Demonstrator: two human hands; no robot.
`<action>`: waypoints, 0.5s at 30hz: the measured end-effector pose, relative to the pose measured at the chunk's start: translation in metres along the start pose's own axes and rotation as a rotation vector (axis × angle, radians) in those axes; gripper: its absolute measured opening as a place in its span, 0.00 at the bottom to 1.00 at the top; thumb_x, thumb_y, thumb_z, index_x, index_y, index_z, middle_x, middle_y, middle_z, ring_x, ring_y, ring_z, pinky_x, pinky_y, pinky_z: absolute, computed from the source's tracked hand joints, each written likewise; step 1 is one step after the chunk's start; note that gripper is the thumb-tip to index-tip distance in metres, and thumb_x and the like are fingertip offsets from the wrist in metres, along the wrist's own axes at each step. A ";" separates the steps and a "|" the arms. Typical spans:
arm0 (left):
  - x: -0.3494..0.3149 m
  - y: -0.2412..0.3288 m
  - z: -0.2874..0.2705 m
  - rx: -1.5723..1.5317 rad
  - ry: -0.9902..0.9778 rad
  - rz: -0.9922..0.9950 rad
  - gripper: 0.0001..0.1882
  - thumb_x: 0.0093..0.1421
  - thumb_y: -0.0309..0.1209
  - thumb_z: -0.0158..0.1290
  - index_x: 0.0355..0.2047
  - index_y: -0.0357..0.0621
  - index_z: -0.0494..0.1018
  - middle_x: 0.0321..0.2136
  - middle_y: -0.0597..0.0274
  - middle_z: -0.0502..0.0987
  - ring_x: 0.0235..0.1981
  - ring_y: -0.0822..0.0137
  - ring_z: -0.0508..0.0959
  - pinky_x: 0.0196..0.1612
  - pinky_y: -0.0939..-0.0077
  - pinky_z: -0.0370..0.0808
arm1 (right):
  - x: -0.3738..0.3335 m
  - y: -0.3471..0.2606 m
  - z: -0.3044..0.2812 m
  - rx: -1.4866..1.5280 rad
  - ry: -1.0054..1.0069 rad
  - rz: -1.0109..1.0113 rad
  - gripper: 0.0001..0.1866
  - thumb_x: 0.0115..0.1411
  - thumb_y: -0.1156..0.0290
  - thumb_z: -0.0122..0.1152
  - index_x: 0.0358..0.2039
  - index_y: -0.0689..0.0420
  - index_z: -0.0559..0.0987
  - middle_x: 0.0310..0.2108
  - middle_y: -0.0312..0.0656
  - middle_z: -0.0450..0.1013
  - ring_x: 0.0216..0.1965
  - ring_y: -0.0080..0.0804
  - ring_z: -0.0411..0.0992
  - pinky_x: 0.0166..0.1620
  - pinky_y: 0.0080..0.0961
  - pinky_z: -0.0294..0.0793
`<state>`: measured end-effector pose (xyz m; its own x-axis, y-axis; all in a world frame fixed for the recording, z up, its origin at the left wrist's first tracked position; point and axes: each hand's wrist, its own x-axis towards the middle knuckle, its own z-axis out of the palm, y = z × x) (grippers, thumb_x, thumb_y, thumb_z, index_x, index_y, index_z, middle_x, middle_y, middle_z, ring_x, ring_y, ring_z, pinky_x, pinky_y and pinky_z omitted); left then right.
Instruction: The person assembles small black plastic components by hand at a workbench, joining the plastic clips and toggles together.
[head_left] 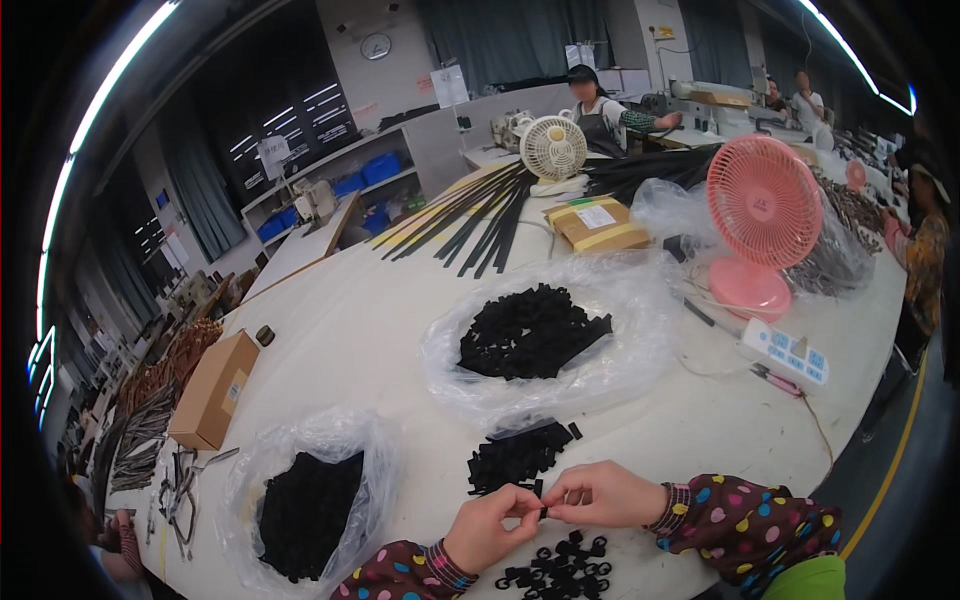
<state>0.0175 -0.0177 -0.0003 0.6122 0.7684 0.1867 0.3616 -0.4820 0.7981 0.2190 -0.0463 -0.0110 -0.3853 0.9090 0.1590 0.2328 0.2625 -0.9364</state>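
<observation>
My left hand (pixel 492 528) and my right hand (pixel 608 496) meet at the front of the table, thumbs and fingertips pinched together. Between them is a small black strip piece (pixel 542 488), mostly covered by the fingers. Just beyond the hands lies a loose pile of short black pieces (pixel 522 457). On the near side, close below my fingers, small black loops (pixel 560 570) are scattered, some showing ring shapes. Farther back, a clear plastic bag (pixel 440 350) lies open around a heap of black pieces (pixel 530 330). Another clear bag (pixel 240 500) of black pieces (pixel 310 515) sits to the left.
A pink fan (pixel 765 200), a white power strip (pixel 785 352) and pink-handled snips (pixel 777 380) are at the right. Long black strips (pixel 500 220), a taped package (pixel 597 222) and a white fan (pixel 553 148) stand farther back. A cardboard box (pixel 213 392) is at left. Co-workers sit beyond.
</observation>
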 end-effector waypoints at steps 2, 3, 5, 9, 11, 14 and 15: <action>0.000 0.000 -0.001 0.040 0.020 0.050 0.07 0.49 0.23 0.56 0.29 0.37 0.70 0.26 0.62 0.77 0.30 0.72 0.79 0.35 0.82 0.75 | 0.000 0.002 -0.001 0.040 0.001 0.038 0.09 0.51 0.68 0.60 0.32 0.58 0.78 0.26 0.36 0.74 0.23 0.20 0.71 0.29 0.16 0.70; 0.001 0.001 0.000 0.039 0.021 0.047 0.07 0.49 0.23 0.56 0.29 0.37 0.70 0.25 0.61 0.77 0.30 0.72 0.79 0.35 0.82 0.75 | -0.001 0.002 -0.002 0.083 -0.001 0.078 0.10 0.51 0.67 0.61 0.32 0.59 0.78 0.25 0.36 0.75 0.23 0.19 0.71 0.30 0.15 0.70; 0.001 0.000 0.001 0.037 0.024 0.045 0.07 0.49 0.23 0.56 0.29 0.37 0.70 0.25 0.61 0.77 0.29 0.72 0.79 0.35 0.82 0.75 | 0.001 0.002 0.002 0.067 0.014 0.115 0.10 0.51 0.67 0.61 0.30 0.60 0.78 0.24 0.37 0.74 0.23 0.19 0.71 0.30 0.15 0.70; 0.002 -0.005 0.002 -0.051 -0.011 -0.041 0.08 0.51 0.24 0.55 0.31 0.37 0.70 0.28 0.61 0.77 0.31 0.70 0.79 0.36 0.80 0.76 | 0.001 -0.005 0.008 0.033 0.035 0.205 0.06 0.53 0.72 0.59 0.30 0.62 0.77 0.24 0.35 0.73 0.25 0.16 0.71 0.30 0.12 0.70; 0.003 -0.009 -0.001 -0.179 -0.057 -0.127 0.08 0.53 0.25 0.53 0.34 0.37 0.70 0.30 0.61 0.76 0.32 0.70 0.78 0.38 0.78 0.76 | 0.002 0.005 0.011 0.167 0.039 0.220 0.07 0.53 0.73 0.59 0.30 0.62 0.76 0.24 0.35 0.73 0.26 0.17 0.71 0.30 0.12 0.70; 0.006 -0.017 -0.008 -0.767 -0.211 -0.313 0.09 0.56 0.25 0.51 0.38 0.36 0.68 0.34 0.59 0.75 0.36 0.67 0.77 0.44 0.75 0.74 | 0.001 0.004 0.008 0.398 -0.002 0.261 0.07 0.54 0.73 0.57 0.32 0.62 0.74 0.26 0.35 0.72 0.27 0.18 0.72 0.30 0.12 0.69; 0.008 -0.016 -0.012 -0.867 -0.282 -0.410 0.09 0.57 0.25 0.51 0.37 0.36 0.68 0.35 0.57 0.75 0.38 0.66 0.77 0.45 0.74 0.74 | 0.001 0.001 0.005 0.496 -0.043 0.287 0.07 0.55 0.73 0.56 0.32 0.62 0.72 0.27 0.36 0.72 0.28 0.19 0.72 0.30 0.12 0.69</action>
<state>0.0083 0.0008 -0.0047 0.7405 0.6241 -0.2494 0.0127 0.3580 0.9337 0.2141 -0.0466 -0.0133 -0.4068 0.9047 -0.1266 -0.1093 -0.1858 -0.9765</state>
